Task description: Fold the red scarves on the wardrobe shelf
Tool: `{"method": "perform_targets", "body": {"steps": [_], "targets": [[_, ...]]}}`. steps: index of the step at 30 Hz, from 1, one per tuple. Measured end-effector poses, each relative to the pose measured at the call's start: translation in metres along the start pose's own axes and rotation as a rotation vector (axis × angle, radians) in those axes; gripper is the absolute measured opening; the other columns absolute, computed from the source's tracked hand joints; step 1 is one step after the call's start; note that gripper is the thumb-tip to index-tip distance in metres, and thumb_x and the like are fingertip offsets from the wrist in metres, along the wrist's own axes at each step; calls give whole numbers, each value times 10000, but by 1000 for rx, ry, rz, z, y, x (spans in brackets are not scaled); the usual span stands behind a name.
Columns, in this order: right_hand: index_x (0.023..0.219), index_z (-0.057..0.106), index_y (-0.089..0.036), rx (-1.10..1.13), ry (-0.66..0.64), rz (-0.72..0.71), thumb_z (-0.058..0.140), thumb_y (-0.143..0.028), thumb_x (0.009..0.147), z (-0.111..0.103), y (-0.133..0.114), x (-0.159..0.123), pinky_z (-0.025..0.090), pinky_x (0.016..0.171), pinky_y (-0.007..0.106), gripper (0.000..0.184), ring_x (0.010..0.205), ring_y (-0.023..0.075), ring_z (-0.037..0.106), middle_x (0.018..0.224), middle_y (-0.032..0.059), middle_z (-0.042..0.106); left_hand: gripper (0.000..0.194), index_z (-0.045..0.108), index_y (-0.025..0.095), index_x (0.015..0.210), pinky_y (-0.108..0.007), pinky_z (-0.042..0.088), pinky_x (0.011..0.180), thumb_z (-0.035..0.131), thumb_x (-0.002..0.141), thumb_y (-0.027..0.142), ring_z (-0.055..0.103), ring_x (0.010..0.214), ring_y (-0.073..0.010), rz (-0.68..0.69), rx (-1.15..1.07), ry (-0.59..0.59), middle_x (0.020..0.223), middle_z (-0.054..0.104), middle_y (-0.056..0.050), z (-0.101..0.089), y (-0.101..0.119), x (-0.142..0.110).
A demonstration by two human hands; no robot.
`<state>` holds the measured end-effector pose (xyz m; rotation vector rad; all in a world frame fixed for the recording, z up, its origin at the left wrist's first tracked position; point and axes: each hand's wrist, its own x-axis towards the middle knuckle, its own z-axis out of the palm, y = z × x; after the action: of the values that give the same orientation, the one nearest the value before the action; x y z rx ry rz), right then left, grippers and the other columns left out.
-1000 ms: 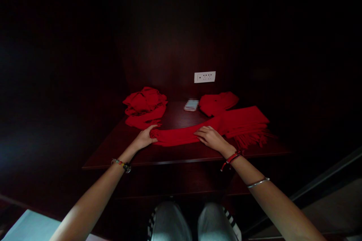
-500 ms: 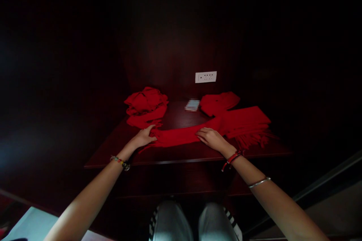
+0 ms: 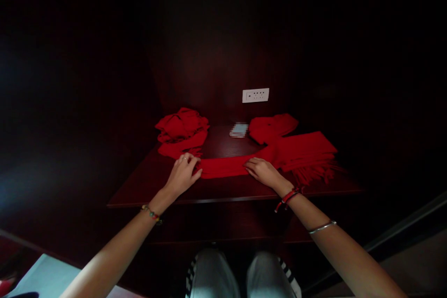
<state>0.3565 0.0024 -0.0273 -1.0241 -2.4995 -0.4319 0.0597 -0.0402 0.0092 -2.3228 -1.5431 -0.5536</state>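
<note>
A red scarf (image 3: pixel 223 167) lies across the worktop (image 3: pixel 139 186), near its front edge. The left hand (image 3: pixel 183 174) has slid inward; loose fringe beside it no longer shows, so the stretch between the hands is shorter. Its fingers, part-open, meet the scarf's left end; the right hand (image 3: pixel 263 171) rests its fingers, loosely together, on top. Any grip is unclear.
</note>
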Motion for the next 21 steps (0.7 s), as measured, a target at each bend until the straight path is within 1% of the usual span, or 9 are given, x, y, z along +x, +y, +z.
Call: {"method": "perform_targets", "body": {"steps": [2,4,5,10,12,14,16,19,21], "targets": [[904,610,-164,-6,-12,0,414,-199,851,-1,0,0,416,751,279,206,793,166,536,840,71,602,326,523,173,1021,-365,374,805,497,786,398,479,913,-233,115,-16,-115,986,498,-89,-1,6,-2],[903,611,-164,-16,-20,1,413,-195,851,-1,0,0,413,748,275,207,797,165,536,837,72,603,295,530,166,1007,-344,386,774,486,803,374,491,888,-224,164,8,-216,971,509,-86,-1,7,0],[903,611,-165,-22,-22,1,413,-193,851,-1,0,0,411,745,274,207,795,164,536,838,72,604,264,536,164,998,-338,385,772,474,816,345,492,890,-220,178,26,-234,966,513,-85,-1,6,2],[904,610,-166,-47,-9,-11,417,-204,852,-1,-1,0,402,733,274,203,766,163,538,829,64,611,227,557,191,992,-360,338,829,505,802,305,448,984,-229,260,79,-128,1032,508,-83,0,-5,10],[900,611,-164,-56,8,-13,408,-216,858,-1,-1,1,396,731,276,213,757,163,541,818,65,615,188,569,191,966,-353,334,818,487,809,252,470,956,-218,298,112,-143,993,540,-78,1,-8,14],[895,614,-161,-62,36,-5,395,-222,865,-2,-1,1,392,727,280,229,744,164,542,806,70,620,164,584,183,908,-337,337,798,447,819,195,507,878,-196,326,148,-174,887,579,-67,1,-10,18],[913,612,-155,-53,84,14,381,-225,870,-4,-3,1,389,731,285,245,751,168,542,812,78,624,186,588,181,882,-331,336,795,410,830,175,523,832,-183,332,169,-153,840,594,-61,-4,-11,22],[949,603,-143,-14,161,29,366,-232,876,-9,-4,-1,385,750,294,264,792,176,540,849,89,627,217,578,181,925,-333,331,815,375,850,197,520,852,-182,316,158,-59,902,592,-67,-15,-13,22],[928,612,-149,26,147,-15,378,-236,870,-10,-5,-3,383,754,295,256,805,173,541,850,83,628,204,576,184,915,-332,329,828,385,846,201,513,864,-182,353,131,-65,900,585,-61,-20,-14,17]]}}
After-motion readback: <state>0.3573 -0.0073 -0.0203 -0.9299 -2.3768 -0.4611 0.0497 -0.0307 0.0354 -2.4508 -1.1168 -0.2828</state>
